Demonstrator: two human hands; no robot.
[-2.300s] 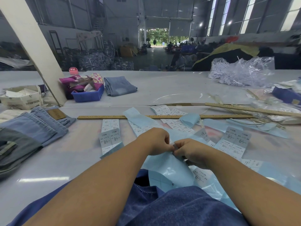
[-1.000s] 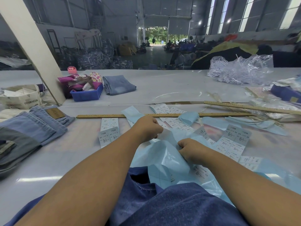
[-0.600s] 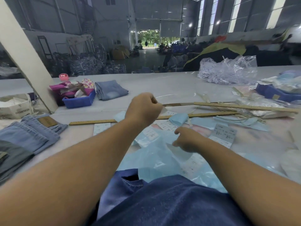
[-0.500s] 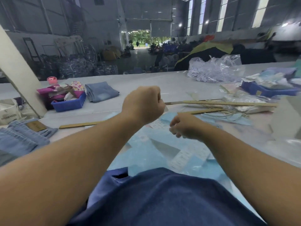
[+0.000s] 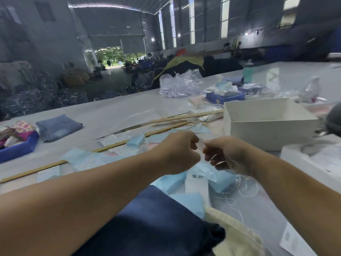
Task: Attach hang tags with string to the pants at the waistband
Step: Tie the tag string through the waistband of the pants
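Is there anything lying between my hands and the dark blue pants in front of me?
Nothing solid blocks the way. Both hands, left hand and right hand, are raised above the table, pinching white string. Below them lie a white tag and light blue paper, next to the pants.

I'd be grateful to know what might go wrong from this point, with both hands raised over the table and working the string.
1. White string trails from the right hand in loose loops on the table; it may tangle or snag as it is pulled.
2. The left hand and right hand pinch something small and blurred between them; the hold could slip.
3. The dark blue pants lie under the forearms, so an arm could drag them askew.
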